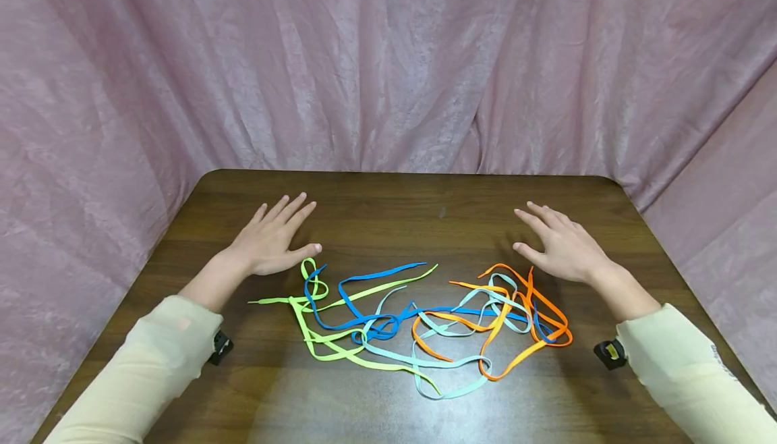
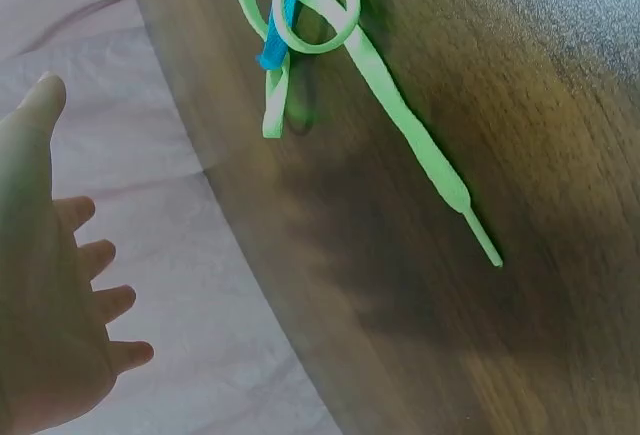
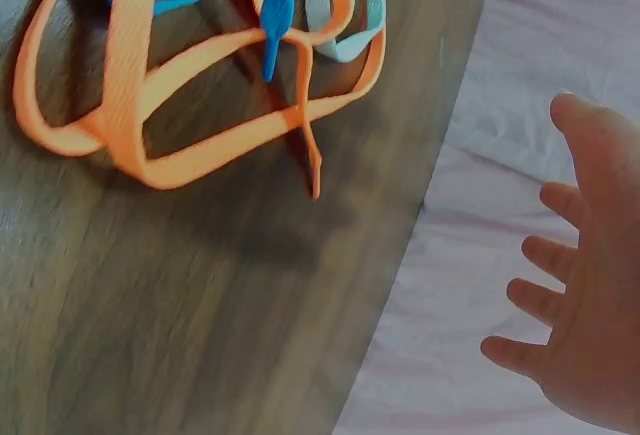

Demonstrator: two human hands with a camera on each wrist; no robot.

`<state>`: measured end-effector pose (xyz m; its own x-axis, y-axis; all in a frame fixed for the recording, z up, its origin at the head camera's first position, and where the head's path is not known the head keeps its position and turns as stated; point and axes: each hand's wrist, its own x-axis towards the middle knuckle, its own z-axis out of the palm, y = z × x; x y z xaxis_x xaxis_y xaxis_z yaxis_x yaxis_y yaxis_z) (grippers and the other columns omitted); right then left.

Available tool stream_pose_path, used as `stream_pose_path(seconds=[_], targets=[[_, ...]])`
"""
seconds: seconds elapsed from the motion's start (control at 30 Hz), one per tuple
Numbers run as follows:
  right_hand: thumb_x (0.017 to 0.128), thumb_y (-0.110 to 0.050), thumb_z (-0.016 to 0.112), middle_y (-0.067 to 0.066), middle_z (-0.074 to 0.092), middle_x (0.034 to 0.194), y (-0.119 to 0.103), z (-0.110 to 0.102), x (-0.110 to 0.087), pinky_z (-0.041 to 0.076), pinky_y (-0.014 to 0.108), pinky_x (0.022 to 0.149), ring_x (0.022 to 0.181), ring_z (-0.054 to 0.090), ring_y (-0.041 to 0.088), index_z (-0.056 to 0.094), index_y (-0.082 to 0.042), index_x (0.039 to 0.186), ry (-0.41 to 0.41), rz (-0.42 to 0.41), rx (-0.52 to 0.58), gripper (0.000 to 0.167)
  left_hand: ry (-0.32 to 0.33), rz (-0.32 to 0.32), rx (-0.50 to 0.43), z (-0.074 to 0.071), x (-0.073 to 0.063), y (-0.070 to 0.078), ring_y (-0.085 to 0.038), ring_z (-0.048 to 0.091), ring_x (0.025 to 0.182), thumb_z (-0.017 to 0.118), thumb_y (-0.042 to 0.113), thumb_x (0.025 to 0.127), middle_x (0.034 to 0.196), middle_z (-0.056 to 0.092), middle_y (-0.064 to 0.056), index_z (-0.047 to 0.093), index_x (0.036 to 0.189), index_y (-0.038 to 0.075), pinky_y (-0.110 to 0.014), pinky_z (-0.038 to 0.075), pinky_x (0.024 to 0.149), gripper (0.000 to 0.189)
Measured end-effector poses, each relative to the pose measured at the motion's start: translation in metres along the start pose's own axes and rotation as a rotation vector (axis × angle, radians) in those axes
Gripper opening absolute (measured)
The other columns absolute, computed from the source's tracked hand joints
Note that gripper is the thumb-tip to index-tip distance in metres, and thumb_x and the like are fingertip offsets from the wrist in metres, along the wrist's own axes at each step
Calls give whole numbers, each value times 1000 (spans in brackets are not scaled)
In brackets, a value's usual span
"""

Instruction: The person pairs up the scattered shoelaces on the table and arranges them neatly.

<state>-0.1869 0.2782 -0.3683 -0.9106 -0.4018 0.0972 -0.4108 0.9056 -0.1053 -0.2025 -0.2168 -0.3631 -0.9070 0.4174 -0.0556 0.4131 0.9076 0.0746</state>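
Observation:
Several flat shoelaces lie in a loose tangle on the brown table. The lime-green shoelace [image 1: 276, 301] spreads over the left side, with its narrow tip visible in the left wrist view. A blue shoelace [image 1: 476, 311] winds through the middle, a pale aqua one crosses centre and right, and an orange shoelace [image 3: 125, 55] loops at the right. My left hand [image 1: 270, 241] hovers beyond the green end, fingers extended and thumb out. Mirroring it, my right hand [image 1: 564, 245] is held above the table beyond the orange loops, fingers spread. Neither hand holds anything.
The wooden table [image 1: 388, 211] has rounded far corners. Pink curtains [image 1: 364, 66] hang behind it and along both sides. Pale sleeves cover both forearms, and a small black device [image 1: 610, 354] sits by the right wrist, another [image 1: 221, 348] by the left.

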Motion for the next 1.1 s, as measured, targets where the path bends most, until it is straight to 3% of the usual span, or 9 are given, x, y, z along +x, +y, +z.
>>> stream_pose_path(seconds=[0.4, 0.73, 1.1], targets=[[90, -47, 51, 15, 35, 144, -27, 15, 22, 35, 61, 91, 126, 36, 42, 36, -15, 141, -46, -82, 20, 62, 35, 55, -17, 8, -4, 5, -33, 12, 140, 34, 69, 86, 155, 8, -5, 15, 148, 19, -56, 11, 108, 82], [88, -42, 56, 13, 40, 141, -55, 27, 39, 36, 61, 90, 125, 40, 38, 38, -15, 140, -98, -131, 40, 62, 126, 122, -28, 20, -12, 9, -32, 21, 138, 43, 64, 85, 152, 20, -7, 28, 145, 16, -54, 17, 107, 78], [86, -36, 60, 11, 47, 134, -86, 43, 54, 42, 50, 91, 118, 47, 33, 45, -14, 136, -97, -235, 52, 56, 205, 208, -29, 33, -21, 16, -34, 26, 136, 50, 58, 85, 150, 25, -8, 35, 141, 14, -50, 22, 107, 73]])
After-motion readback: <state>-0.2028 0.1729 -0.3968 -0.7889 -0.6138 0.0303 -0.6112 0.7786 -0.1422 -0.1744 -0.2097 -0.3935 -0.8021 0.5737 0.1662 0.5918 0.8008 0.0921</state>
